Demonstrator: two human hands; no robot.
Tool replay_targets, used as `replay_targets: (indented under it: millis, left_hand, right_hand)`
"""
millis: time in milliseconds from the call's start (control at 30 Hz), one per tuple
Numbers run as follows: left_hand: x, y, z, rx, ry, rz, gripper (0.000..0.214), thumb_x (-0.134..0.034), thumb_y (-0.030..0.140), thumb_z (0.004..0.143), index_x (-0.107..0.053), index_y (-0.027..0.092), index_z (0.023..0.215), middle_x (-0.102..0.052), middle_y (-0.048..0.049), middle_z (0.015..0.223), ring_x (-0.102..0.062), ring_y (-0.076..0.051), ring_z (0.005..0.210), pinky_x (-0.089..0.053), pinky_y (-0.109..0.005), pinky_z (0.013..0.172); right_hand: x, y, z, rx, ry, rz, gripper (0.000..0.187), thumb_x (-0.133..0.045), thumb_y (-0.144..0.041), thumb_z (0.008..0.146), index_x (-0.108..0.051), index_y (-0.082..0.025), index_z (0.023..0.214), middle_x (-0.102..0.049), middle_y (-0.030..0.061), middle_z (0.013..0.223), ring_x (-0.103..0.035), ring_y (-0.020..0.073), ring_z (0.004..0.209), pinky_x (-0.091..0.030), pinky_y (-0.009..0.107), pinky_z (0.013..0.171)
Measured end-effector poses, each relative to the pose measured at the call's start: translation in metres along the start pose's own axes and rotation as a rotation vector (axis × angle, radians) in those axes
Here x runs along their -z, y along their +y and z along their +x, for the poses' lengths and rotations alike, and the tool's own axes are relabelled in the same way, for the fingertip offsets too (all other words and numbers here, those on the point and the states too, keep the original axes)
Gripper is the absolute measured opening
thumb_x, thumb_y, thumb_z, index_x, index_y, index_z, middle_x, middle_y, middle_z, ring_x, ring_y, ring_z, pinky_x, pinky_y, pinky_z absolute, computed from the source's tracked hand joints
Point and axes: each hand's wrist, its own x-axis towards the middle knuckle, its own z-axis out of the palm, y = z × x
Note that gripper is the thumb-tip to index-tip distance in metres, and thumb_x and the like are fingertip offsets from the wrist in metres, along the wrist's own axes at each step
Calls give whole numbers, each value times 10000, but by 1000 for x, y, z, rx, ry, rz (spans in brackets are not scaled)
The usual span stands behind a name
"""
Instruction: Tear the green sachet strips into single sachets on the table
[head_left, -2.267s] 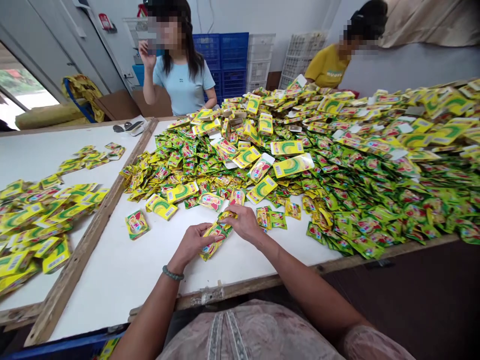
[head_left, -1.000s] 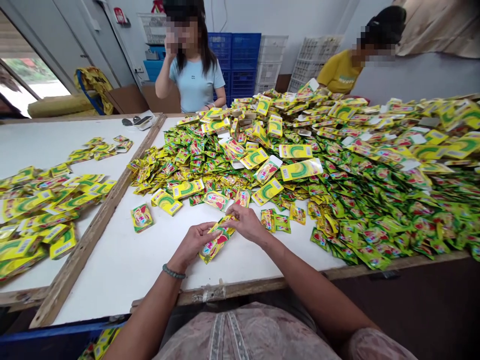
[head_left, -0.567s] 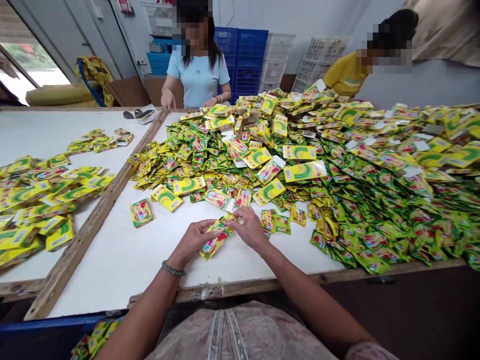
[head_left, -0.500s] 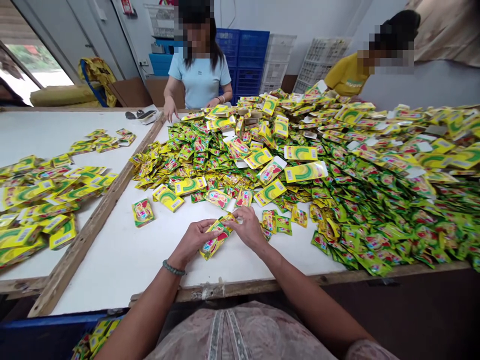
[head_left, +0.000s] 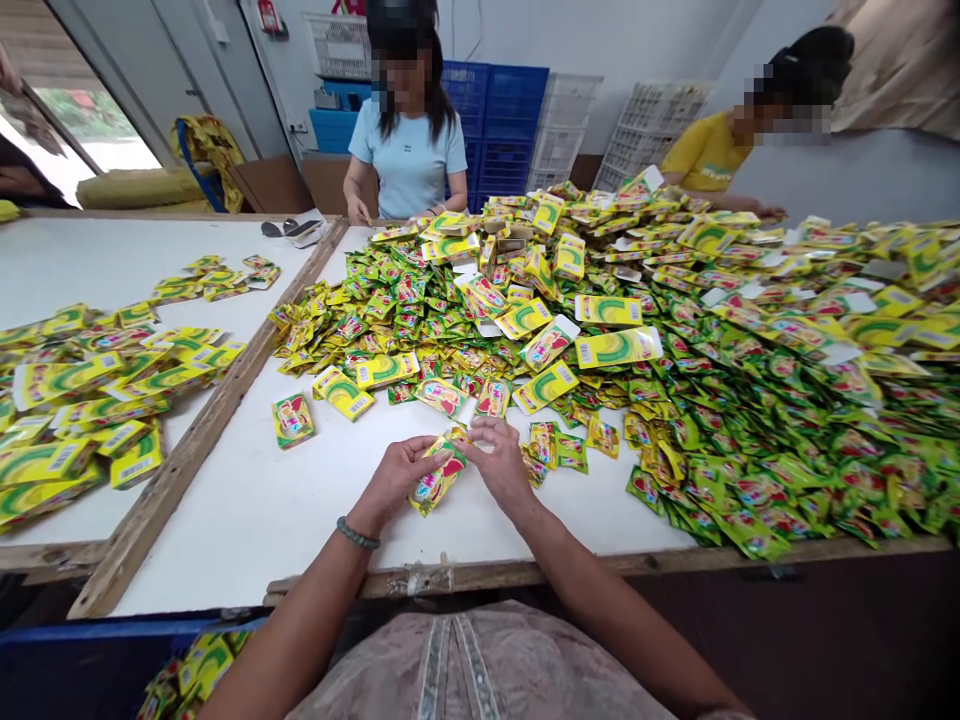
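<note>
From my remote seat I see the box point(head_left: 435, 487) as a slim, yellow-and-green carton, its printed face turned up toward me, with red fruit and pink and blue lettering on it; its upper end is partly covered by fingers, so I cannot tell whether the flap there is tucked in; it slants between my two hands, lower end toward me and to the left, over the white table point(head_left: 300, 510) near the front edge; my left hand point(head_left: 396, 476) pinches it from the left, thumb across the face; my right hand point(head_left: 501, 465) has its thumb and fingertips close together at the upper end, and I cannot tell whether they grip it or only press; just right of that hand lie a few loose sachets point(head_left: 572, 453), with the big heap point(head_left: 750, 430) beyond them; another box point(head_left: 292, 420) lies flat on the table, farther left, well apart from my left hand.
</note>
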Motion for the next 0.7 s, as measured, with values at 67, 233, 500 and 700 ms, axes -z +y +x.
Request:
replay_targets:
  millis: [67, 233, 500, 700]
  left_hand:
    - [1, -1, 0, 8, 7, -16, 463, -762, 331, 628, -658, 142, 1038, -721, -37, 797, -624, -151, 627, -449, -237, 585]
    - [3, -3, -2, 32, -26, -33, 399, -773, 312, 611, -674, 132, 952, -712, -33, 760, -620, -147, 620, -458, -242, 613]
    - [5, -4, -2, 33, -60, -81, 373, -728, 367, 671, -622, 142, 949, -678, -21, 757, -609, -128, 619, -443, -223, 595]
    - [5, 3, -4, 36, -7, 25, 390, -756, 384, 625, -595, 142, 886, -667, -3, 691, -594, -112, 564, -430, -205, 538]
  right_hand:
    - [-3, -1, -5, 6, -112, 9, 248, -571, -418, 809, -714, -221, 761, -581, 65, 1097, -391, 248, 1144, -250, 459, 1022]
    - [1, -9, -13, 34, -346, -27, 338, -457, -446, 871, -729, -248, 844, -492, 53, 1247, -308, 243, 1210, -236, 455, 1047]
    - [-5, -11, -9, -14, -236, -72, 222, -698, -386, 706, -715, -241, 873, -515, 64, 1174, -364, 252, 1188, -288, 425, 1028]
    - [-5, -20, -17, 98, -448, 15, 204, -582, -379, 815, -700, -221, 869, -550, 46, 1071, -464, 199, 1091, -369, 353, 966]
